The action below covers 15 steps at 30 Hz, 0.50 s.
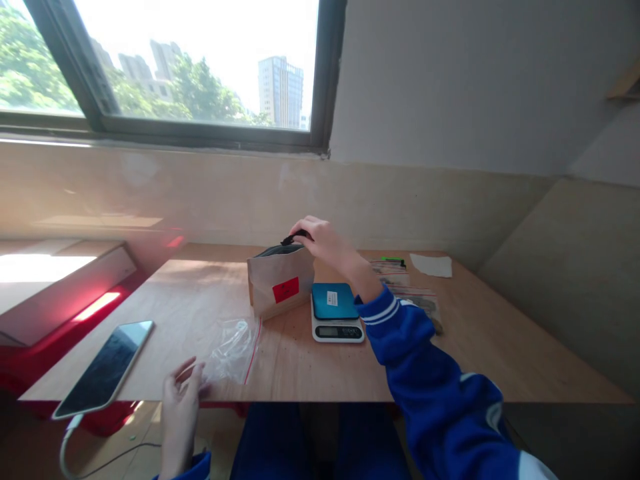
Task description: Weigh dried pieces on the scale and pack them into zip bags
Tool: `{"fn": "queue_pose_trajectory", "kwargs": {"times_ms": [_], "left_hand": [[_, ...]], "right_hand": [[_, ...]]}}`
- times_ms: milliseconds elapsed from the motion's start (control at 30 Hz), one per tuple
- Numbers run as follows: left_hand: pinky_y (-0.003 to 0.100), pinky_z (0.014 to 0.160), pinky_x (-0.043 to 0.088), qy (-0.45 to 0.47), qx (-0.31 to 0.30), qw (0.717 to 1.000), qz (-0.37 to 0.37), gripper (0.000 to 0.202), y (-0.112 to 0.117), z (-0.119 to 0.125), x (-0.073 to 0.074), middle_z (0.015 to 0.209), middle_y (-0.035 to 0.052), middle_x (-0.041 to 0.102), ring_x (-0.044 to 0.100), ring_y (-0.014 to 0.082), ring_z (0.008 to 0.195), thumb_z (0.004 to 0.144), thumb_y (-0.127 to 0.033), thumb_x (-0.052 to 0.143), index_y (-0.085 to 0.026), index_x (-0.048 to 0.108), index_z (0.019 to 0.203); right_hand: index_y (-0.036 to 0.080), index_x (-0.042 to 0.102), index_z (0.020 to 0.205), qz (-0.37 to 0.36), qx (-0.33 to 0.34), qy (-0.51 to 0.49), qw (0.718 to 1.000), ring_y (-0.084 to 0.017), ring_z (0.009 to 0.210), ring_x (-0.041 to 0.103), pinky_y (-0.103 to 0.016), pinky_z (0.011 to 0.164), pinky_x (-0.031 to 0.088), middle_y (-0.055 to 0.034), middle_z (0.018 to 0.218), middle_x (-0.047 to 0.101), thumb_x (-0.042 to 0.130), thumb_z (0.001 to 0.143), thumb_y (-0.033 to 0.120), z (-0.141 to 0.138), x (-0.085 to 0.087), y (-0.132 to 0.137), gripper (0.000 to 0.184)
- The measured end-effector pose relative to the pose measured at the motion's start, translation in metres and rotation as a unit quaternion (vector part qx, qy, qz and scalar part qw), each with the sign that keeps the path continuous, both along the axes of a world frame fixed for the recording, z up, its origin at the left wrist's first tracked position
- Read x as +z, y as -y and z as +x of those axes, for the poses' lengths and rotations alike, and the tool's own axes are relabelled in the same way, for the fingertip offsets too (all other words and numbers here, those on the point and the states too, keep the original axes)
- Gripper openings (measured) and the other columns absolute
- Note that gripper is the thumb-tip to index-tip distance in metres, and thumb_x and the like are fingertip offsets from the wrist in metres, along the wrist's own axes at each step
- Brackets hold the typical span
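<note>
At the bag's opening, my right hand is closed in a pinch on a small black object whose kind I cannot make out. Below it stands a brown paper bag with a red label, its top edge parted and dark inside. My left hand is by the table's front edge, fingers loosely bent and apart. Its fingertips are beside the corner of a clear zip bag with a red seal line, lying flat. A white kitchen scale with a teal platform sits right of the paper bag, under my right forearm.
A phone with a charging cable lies at the left front edge. Several filled zip bags lie right of the scale, partly behind my sleeve. A green pen and a white paper are farther back, near the wall.
</note>
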<state>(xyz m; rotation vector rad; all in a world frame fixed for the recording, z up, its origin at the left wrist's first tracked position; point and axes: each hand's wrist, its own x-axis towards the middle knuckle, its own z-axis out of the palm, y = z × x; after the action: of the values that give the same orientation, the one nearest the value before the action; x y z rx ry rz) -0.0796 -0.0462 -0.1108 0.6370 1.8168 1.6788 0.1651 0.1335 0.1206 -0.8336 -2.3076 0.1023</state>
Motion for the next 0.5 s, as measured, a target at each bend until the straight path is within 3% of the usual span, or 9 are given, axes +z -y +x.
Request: {"fn": "queue_pose_trajectory", "kwargs": {"times_ms": [67, 133, 200, 333, 500], "left_hand": [[0.043, 0.074, 0.051, -0.124, 0.015, 0.992, -0.019, 0.060, 0.002, -0.003, 0.003, 0.107, 0.0097, 0.058, 0.059, 0.0253, 0.089, 0.068, -0.060, 0.059, -0.019, 0.055, 0.111], [0.050, 0.083, 0.047, -0.259, 0.017, 0.965, -0.031, 0.058, 0.004, -0.003, 0.007, 0.110, 0.0123, 0.057, 0.056, 0.0295, 0.096, 0.075, -0.061, 0.048, -0.018, 0.055, 0.113], [0.053, 0.089, 0.045, -0.329, 0.000, 0.944, -0.030, 0.059, 0.004, -0.002, 0.010, 0.109, 0.0134, 0.056, 0.054, 0.0317, 0.101, 0.078, -0.060, 0.042, -0.016, 0.055, 0.115], [0.053, 0.091, 0.045, -0.300, -0.045, 0.952, -0.029, 0.063, 0.000, 0.001, 0.007, 0.111, 0.0141, 0.055, 0.054, 0.0326, 0.104, 0.077, -0.062, 0.042, -0.016, 0.055, 0.117], [0.051, 0.092, 0.047, -0.225, -0.072, 0.971, -0.025, 0.065, -0.006, 0.006, -0.002, 0.121, 0.0160, 0.053, 0.053, 0.0331, 0.112, 0.075, -0.064, 0.046, -0.015, 0.054, 0.117]], "right_hand": [[0.012, 0.067, 0.090, -0.007, 0.005, 0.073, 0.997, -0.015, 0.086, 0.060, -0.026, 0.079, 0.045, -0.0070, 0.093, 0.064, 0.054, 0.087, 0.005, -0.010, -0.001, -0.008, 0.015], [0.012, 0.067, 0.094, -0.012, 0.017, 0.117, 0.993, -0.015, 0.088, 0.060, -0.027, 0.081, 0.045, -0.0073, 0.095, 0.064, 0.055, 0.087, 0.005, -0.015, -0.005, -0.015, 0.016], [0.013, 0.066, 0.099, -0.016, 0.032, 0.121, 0.992, -0.016, 0.091, 0.060, -0.028, 0.082, 0.045, -0.0072, 0.098, 0.064, 0.057, 0.086, 0.004, -0.016, -0.010, -0.021, 0.018], [0.011, 0.062, 0.104, -0.032, 0.053, 0.086, 0.994, -0.018, 0.093, 0.060, -0.029, 0.082, 0.046, -0.0079, 0.099, 0.066, 0.063, 0.081, 0.004, -0.014, -0.014, -0.029, 0.025], [0.012, 0.060, 0.107, -0.058, 0.068, 0.035, 0.995, -0.015, 0.080, 0.060, -0.027, 0.074, 0.049, -0.0049, 0.095, 0.065, 0.070, 0.074, 0.006, -0.012, -0.013, -0.031, 0.034]]}}
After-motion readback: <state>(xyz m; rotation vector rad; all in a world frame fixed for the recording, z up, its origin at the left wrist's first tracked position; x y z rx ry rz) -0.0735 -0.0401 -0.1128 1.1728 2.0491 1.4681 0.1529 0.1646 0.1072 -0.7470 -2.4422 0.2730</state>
